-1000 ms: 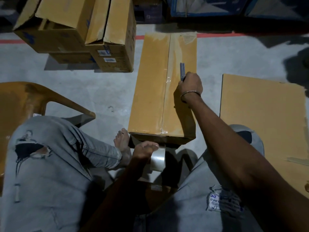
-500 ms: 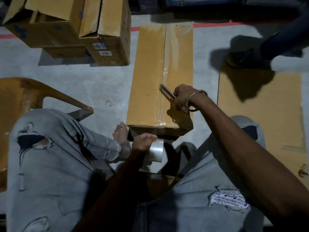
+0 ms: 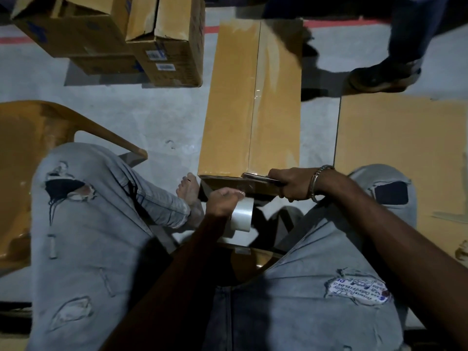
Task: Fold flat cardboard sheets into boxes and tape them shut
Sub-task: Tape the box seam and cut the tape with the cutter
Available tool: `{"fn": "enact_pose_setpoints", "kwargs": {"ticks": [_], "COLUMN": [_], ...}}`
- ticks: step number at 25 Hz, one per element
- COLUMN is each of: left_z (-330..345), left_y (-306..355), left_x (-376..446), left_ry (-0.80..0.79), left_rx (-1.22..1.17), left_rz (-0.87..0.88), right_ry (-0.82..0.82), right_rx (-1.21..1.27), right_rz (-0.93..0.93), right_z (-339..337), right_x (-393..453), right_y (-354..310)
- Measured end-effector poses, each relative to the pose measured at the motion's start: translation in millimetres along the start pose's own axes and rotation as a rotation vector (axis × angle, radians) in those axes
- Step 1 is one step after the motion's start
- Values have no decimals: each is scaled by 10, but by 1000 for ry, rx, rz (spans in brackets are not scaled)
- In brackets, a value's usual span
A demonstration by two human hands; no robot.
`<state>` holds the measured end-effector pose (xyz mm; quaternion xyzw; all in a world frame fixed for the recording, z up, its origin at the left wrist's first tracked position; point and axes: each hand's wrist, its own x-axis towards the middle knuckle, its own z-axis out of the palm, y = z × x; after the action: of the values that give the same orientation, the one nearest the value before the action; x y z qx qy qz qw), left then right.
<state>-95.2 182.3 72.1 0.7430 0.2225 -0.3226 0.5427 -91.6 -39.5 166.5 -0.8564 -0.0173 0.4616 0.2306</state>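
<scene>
Cardboard box, sealed along its top seam with clear tape, lies lengthwise on the concrete floor before a seated person in ripped grey jeans. Nearest, the left hand grips a tape roll at the box's near end, while the right hand clasps a slim cutter against that edge. Beyond, flat cardboard sheet lies right; stacked cartons stand far left.

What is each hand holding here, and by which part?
Left hand holds the tape roll by its outer rim. Right hand grips a cutter by its handle, blade end at the box's near edge.
</scene>
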Motion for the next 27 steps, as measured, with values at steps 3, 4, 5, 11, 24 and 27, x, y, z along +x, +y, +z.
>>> {"fn": "enact_pose_setpoints", "kwargs": {"ticks": [3, 4, 5, 11, 24, 27], "left_z": [0, -1, -2, -24, -16, -22], "left_y": [-15, -6, 6, 27, 32, 46], "left_x": [14, 1, -10, -38, -31, -50], "left_ry": [-6, -7, -10, -35, -30, -36], "left_rx": [16, 9, 1, -28, -65, -60], "left_rz": [-13, -14, -12, 6, -21, -39], "right_ry": [43, 68, 102, 265, 250, 235], "right_rx": [-35, -51, -81, -257, -383, -403], "right_rz": [-20, -28, -37, -40, -47, -5], "right_z": [81, 102, 118, 294, 382, 384], "right_x": [43, 47, 39, -53, -30, -76], "right_y": [-72, -96, -112, -144, -204, -236]}}
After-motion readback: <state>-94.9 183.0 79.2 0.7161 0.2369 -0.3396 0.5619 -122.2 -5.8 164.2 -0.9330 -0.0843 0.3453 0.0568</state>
